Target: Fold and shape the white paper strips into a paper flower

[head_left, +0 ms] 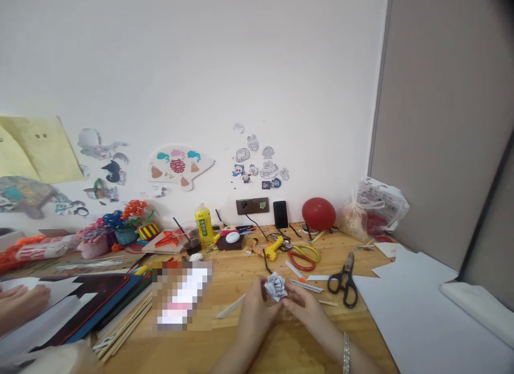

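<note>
A folded paper rose (pixel 276 286), pale grey-white with layered petals, is held up above the wooden table in front of me. My left hand (pixel 257 309) grips it from the left, with the fingers partly behind the flower. From the right, my right hand (pixel 304 305) pinches its lower side; a silver bracelet circles that wrist. Black-handled scissors (pixel 344 283) lie to the right of my hands, blades pointing away. Narrow paper strips lie close by, one strip (pixel 232 306) to the left and another strip (pixel 307 285) just behind my right hand.
Large white paper sheets (pixel 425 315) cover the right side. Behind my hands lie a yellow glue gun (pixel 274 249) and a red balloon (pixel 318 214). A yellow drink bottle (pixel 204 224) stands near the wall. Wooden sticks (pixel 126 328) lie left; another person's hands (pixel 28 304) handle paper at far left.
</note>
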Motion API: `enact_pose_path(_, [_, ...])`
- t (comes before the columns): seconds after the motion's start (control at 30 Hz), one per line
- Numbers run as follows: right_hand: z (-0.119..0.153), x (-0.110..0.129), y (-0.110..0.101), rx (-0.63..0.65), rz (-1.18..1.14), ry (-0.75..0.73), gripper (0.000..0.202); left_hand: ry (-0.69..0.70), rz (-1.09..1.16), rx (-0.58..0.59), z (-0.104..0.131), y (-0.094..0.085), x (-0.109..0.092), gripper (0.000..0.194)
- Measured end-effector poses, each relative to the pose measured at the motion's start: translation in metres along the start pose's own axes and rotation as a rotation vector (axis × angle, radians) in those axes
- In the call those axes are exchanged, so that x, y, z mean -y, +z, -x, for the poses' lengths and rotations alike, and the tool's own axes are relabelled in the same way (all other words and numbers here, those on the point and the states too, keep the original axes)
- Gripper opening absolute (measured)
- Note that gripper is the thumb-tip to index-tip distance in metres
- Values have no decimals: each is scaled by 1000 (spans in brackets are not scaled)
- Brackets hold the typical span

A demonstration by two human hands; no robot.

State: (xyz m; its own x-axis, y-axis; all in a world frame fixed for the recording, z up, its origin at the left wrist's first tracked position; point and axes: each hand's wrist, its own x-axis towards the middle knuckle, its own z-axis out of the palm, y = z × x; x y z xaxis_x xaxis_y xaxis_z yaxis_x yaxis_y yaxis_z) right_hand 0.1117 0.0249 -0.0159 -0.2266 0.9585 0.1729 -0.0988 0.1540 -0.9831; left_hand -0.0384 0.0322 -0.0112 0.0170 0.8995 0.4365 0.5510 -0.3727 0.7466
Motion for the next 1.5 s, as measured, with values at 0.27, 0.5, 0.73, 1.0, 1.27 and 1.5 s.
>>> enact_pose_path(0.27, [-1, 3, -10, -124, -126, 81, 39, -97, 532, 115, 4, 1, -6, 24])
enact_pose_path(0.5, [0, 2, -9, -128, -126, 86, 41, -194, 755, 181, 3, 10, -3, 41])
enact_pose_path(0.73, [-3, -1, -8, -179, -64, 64, 45, -254, 919, 221, 4, 10, -8, 63])
enact_pose_path(1.0, [0, 1, -5, -162, 85, -28, 41, -203, 655, 7, 7, 11, 1, 54])
enact_pose_path(1.27, [1, -3, -4, -170, 235, -116, 19, -210, 804, 88, 9, 10, -7, 48])
enact_pose_path(1.5, [3, 6, -8, -195, 348, -203, 11, -347, 945, 48, 4, 10, -4, 37])
